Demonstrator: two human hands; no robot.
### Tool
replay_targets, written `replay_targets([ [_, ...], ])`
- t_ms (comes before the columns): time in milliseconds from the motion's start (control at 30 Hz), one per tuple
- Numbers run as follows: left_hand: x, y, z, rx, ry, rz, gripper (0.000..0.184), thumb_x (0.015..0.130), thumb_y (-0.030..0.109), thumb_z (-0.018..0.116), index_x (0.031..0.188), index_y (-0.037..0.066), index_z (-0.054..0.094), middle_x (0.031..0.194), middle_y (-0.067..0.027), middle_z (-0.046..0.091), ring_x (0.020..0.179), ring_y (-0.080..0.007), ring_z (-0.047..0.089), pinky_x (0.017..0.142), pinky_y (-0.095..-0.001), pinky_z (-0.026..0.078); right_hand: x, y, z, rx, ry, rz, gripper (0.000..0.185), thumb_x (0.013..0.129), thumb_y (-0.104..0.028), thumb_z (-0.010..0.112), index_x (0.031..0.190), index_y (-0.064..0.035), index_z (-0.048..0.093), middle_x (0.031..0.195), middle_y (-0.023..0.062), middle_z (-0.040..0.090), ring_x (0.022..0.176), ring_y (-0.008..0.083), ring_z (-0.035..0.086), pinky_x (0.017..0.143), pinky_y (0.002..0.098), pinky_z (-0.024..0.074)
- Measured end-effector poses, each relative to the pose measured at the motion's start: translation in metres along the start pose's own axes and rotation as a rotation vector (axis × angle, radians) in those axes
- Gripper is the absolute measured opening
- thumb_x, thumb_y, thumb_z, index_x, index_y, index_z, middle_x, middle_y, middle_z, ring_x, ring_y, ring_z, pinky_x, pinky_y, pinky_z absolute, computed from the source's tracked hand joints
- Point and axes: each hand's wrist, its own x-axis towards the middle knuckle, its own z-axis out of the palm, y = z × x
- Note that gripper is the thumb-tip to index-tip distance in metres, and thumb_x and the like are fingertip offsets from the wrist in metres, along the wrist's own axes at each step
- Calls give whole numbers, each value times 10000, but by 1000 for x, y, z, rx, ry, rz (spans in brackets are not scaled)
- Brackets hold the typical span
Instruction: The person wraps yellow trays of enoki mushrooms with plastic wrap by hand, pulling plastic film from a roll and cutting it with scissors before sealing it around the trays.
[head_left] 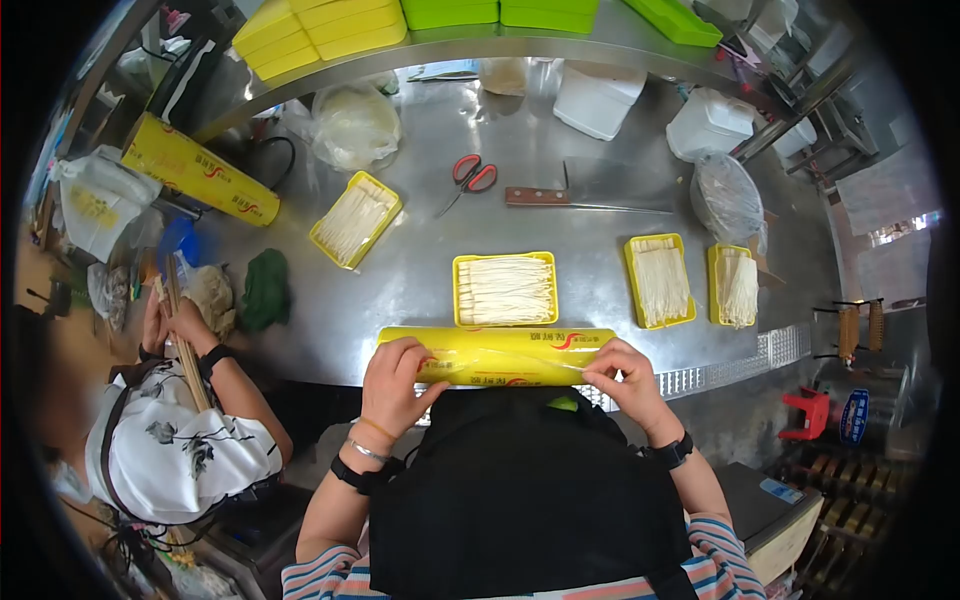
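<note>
A yellow roll of cling film [500, 345] lies crosswise at the table's near edge, against my black apron. My left hand [393, 388] grips its left end, fingers over the top and thumb below. At the right end, my right hand [628, 382] pinches the loose edge of the clear film between thumb and fingers. Just beyond the roll is a yellow tray [457, 292] filled with enoki mushrooms [507, 288]. Similar trays of enoki stand to the right, a full one [660, 282] and a smaller-looking one [735, 285], and another [356, 220] sits tilted at the left.
Red-handled scissors [468, 180] and a wooden-handled knife [540, 198] lie farther back. Another yellow film roll [200, 170] is at the left. Yellow and green trays [450, 12] fill the shelf above. A co-worker [180, 430] at my left holds thin sticks.
</note>
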Motion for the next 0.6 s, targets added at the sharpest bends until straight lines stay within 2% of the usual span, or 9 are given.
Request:
replay_targets([
  [267,-27,-15,18,76,142,49,426,619,123,795,989,91,586,1022,-67,590,918,-297,566,783,-397,462,10,-4,-2,-12,-25,27,66,777,-53,722,813,-24,674,824,23,555,700,90,502,624,220,411],
  [400,-17,-8,18,37,139,56,363,650,119,769,964,74,592,1011,-77,593,921,-289,573,789,-393,462,11,-5,-2,-25,-35,24,67,775,-41,725,818,-21,677,825,26,555,689,94,507,608,220,412],
  [600,-7,-5,21,50,145,154,202,685,83,713,853,64,601,917,-61,605,821,-263,585,710,-382,463,13,-8,0,-35,-40,26,62,777,-33,719,813,-15,672,828,27,555,689,88,502,604,212,404],
])
